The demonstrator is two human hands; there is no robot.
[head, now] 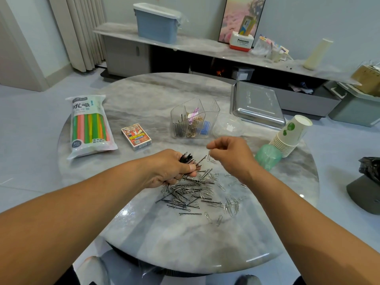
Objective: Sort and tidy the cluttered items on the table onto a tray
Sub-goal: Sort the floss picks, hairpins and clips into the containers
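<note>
Two grips worked: our left hand [170,169] clenched a bundle of hairpins [188,158], our right hand [230,153] pinched seemingly one light, slippery paper clip [209,156].

Glossy marble table [144,95], shiny metal tray [257,108]

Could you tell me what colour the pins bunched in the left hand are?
Black, seen in the head view: bobby pins gripped by the left hand.

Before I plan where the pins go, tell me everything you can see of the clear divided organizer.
The clear organizer looks like transparent plastic, upright on the round marble table beyond both hands, untouched. Thin walls split it into compartments: dark bobby pins left, gold-toned clips and a pinkish item in the middle, blue pieces right. Its open top flares outward. A clear lid lies beside it.
</note>
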